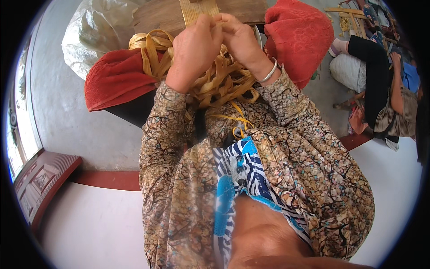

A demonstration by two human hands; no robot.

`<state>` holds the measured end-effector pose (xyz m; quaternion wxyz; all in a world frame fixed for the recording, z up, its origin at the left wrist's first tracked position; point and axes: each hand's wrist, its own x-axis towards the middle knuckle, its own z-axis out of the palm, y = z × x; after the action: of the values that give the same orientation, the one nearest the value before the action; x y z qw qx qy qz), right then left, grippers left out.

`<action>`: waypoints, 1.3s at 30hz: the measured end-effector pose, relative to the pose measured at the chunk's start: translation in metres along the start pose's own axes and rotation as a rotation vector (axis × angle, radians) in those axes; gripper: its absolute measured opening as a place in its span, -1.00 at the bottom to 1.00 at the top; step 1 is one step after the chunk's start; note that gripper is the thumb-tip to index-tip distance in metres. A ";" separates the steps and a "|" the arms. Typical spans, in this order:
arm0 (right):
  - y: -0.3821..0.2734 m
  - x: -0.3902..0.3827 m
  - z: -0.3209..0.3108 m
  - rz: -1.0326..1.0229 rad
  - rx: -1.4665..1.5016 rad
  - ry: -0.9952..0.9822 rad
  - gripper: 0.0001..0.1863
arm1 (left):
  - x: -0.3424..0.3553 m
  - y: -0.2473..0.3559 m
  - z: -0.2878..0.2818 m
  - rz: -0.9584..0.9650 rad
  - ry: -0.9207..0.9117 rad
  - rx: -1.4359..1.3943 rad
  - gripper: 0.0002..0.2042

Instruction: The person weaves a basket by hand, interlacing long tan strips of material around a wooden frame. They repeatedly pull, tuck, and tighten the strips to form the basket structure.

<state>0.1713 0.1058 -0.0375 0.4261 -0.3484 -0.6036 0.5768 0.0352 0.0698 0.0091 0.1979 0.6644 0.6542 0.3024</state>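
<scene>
Woven strip (198,10) runs away from hands (218,38).

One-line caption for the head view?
Both hands, left hand and right hand, pinch pale yellow strips above red-clothed knees.

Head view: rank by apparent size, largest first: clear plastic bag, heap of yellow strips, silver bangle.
1. heap of yellow strips and clear plastic bag: look about alike; the hands cover part of the heap, so unranked.
2. silver bangle: plainly smallest.

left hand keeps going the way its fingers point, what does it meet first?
Likely the flat woven strip band its fingertips already pinch, with the wooden board just beyond; the left hand points up-frame. Depth is unclear.
</scene>
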 end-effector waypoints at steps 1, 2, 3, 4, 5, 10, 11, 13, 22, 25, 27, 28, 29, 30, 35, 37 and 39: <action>-0.004 0.001 0.001 -0.178 -0.240 0.029 -0.89 | 0.001 -0.002 0.003 0.003 0.053 -0.012 -0.79; -0.008 0.001 0.001 -0.264 -0.328 0.054 -0.90 | 0.000 -0.005 0.009 0.005 0.104 -0.025 -0.80; -0.010 0.002 0.002 -0.350 -0.418 0.079 -0.91 | -0.001 -0.008 0.014 0.008 0.155 -0.038 -0.80; -0.013 0.003 0.002 -0.435 -0.507 0.104 -0.91 | 0.000 -0.015 0.017 -0.153 0.102 -0.353 -0.81; -0.015 0.002 0.003 -0.406 -0.434 0.119 -0.91 | 0.000 -0.022 0.017 -0.313 0.045 -0.667 -0.82; -0.017 0.005 0.003 -0.117 0.191 0.172 -0.93 | -0.039 -0.033 -0.004 -0.620 -0.237 -1.440 -0.85; -0.013 0.004 0.001 -0.062 0.326 0.173 -0.93 | -0.045 -0.041 -0.003 -0.481 -0.145 -1.231 -0.86; -0.009 0.003 -0.006 -0.006 0.249 0.105 -0.91 | -0.053 -0.049 -0.002 -0.208 0.024 -0.805 -0.86; -0.094 0.026 -0.021 -0.425 -0.890 -0.457 -0.72 | -0.023 -0.022 -0.016 0.458 0.279 0.046 -0.93; -0.069 0.031 -0.027 -0.491 -1.085 -0.529 -0.85 | -0.014 -0.017 -0.016 0.486 0.241 0.099 -0.96; -0.064 0.033 -0.033 -0.426 -0.829 -0.529 -0.83 | -0.013 -0.013 -0.016 0.464 0.260 0.076 -0.96; -0.063 0.032 -0.033 -0.347 -0.715 -0.527 -0.82 | -0.016 -0.008 -0.017 0.452 0.265 0.083 -0.97; -0.062 0.029 -0.033 -0.266 -0.605 -0.515 -0.82 | -0.017 -0.005 -0.017 0.447 0.267 0.088 -0.97; -0.059 0.026 -0.033 -0.203 -0.543 -0.496 -0.81 | -0.017 -0.004 -0.017 0.444 0.265 0.102 -0.97; -0.053 0.024 -0.035 -0.584 -0.955 -0.428 -0.78 | -0.024 -0.001 -0.013 0.342 0.177 0.120 -0.96; -0.061 0.027 -0.033 -0.568 -0.928 -0.490 -0.77 | -0.028 -0.002 -0.007 0.265 0.163 0.035 -0.93; -0.057 0.031 -0.032 -0.655 -0.969 -0.472 -0.77 | -0.028 -0.002 -0.008 0.146 0.114 -0.042 -0.90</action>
<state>0.1925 0.1413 0.0214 0.2298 -0.1625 -0.9495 0.1387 0.0291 0.0412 0.0096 0.1515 0.6877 0.6079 0.3670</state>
